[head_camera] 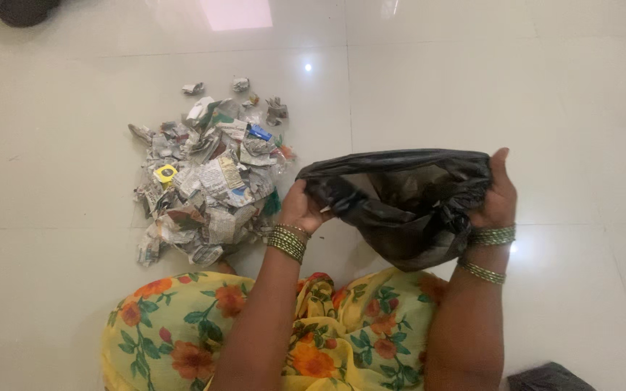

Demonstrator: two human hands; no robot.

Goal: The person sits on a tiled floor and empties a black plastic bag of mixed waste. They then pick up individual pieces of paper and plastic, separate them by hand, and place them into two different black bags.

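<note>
A black plastic bag [400, 206] is held up over the floor with its mouth stretched wide between both hands. My left hand [300, 206] grips the bag's left rim. My right hand [498, 195] grips the right rim, thumb pointing up. Both wrists carry green and gold bangles. To the left of the bag lies a heap of crumpled newspaper scraps and small wrappers [208, 181] on the floor, close to my left hand but apart from it.
The floor is glossy pale tile [566, 108]. A few loose paper balls [239, 85] lie beyond the heap. My lap is covered in yellow floral cloth [342, 340]. A dark object [548, 378] sits at the bottom right, another dark shape [19, 11] at the top left.
</note>
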